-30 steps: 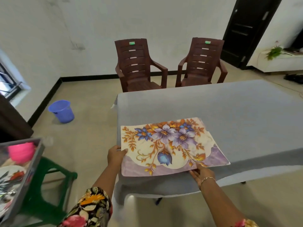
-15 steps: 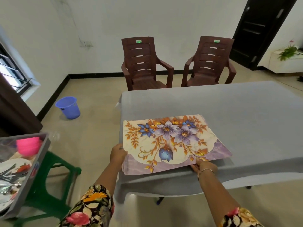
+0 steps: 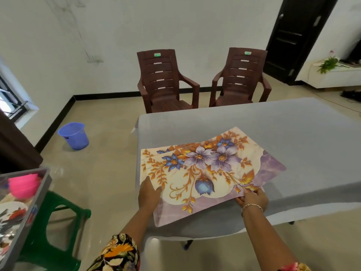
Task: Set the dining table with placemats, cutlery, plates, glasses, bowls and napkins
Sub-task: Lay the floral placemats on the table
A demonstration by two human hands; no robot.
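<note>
I'm watching the head view. A stack of placemats (image 3: 205, 169) is lying on the grey tabletop (image 3: 293, 133) at its near left corner, w/ the stack's left edge running along the tabletop's edge. The top mat (image 3: 224, 184) is sitting skewed on the lower mat (image 3: 145, 155), so a strip of the lower one is showing at the far left.

I'm reading that skew as the reason for both holds: the mats are prob being peeled apart so one can go to each seat. The right hand (image 3: 252, 198) is pinching the top mat's near right corner, thumb on top, fingers tucked under. The left hand (image 3: 149, 194) is resting at the stack's left edge w/ the thumb lying on the print. Whether its fingers are curling under the edge, I can't tell. I'm guessing it's pinning the stack so only one mat slides.

So the mats are lying btwn the two hands, touching both, just ahead of the person. Pink bowls (image 3: 22, 185), a plate (image 3: 11, 210) and what looks like cutlery (image 3: 7, 227) are waiting in a tray (image 3: 39, 192) on a green stool (image 3: 64, 210), off to the left. Nothing else is laid yet, so I'm judging the task as barely begun.
</note>
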